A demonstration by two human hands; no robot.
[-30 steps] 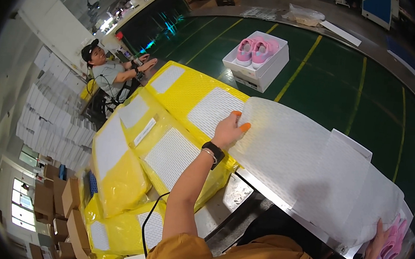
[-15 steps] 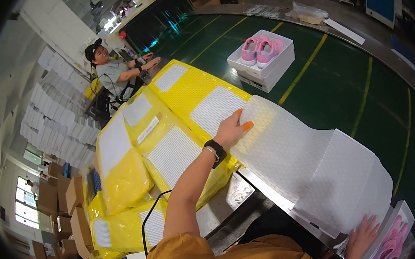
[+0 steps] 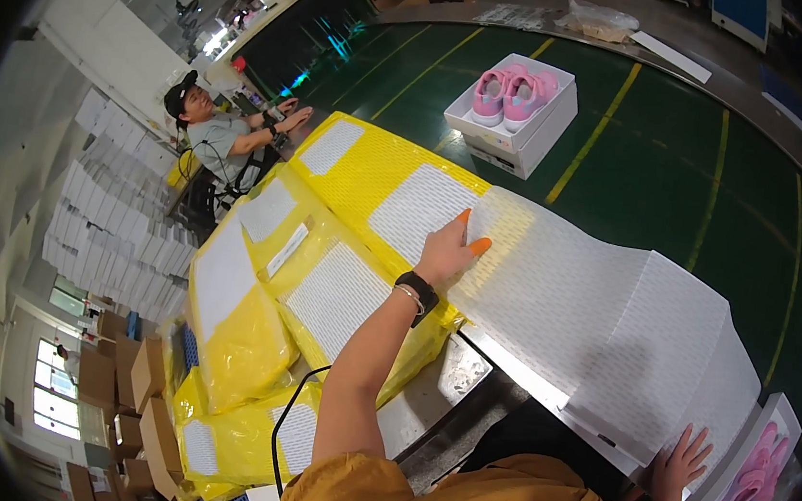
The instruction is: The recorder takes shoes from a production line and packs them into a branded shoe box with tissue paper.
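A long translucent white patterned sheet [image 3: 553, 275] lies bent over the table edge area in front of me, its left end overlapping a yellow plastic-wrapped stack [image 3: 370, 165]. My left hand [image 3: 449, 250], with orange covers on thumb and index finger, rests on that left end, thumb and index apart; its other fingers are partly hidden. At the sheet's near right corner my right hand [image 3: 683, 461] lies with fingers spread. Beside it, an open white box [image 3: 713, 498] holds pink shoes [image 3: 758, 478].
A green conveyor belt [image 3: 670, 161] with yellow lines runs beyond the sheet. On it stands a white shoebox [image 3: 527, 147] with pink sneakers [image 3: 514, 97]. Several yellow packs [image 3: 236, 360] lie left. A co-worker [image 3: 219, 132] sits at the far left near stacked white boxes [image 3: 115, 213].
The belt's yellow lines and the shoebox have shifted slightly right. My right hand has slid a little left along the sheet's corner. My left hand stays nearly in place.
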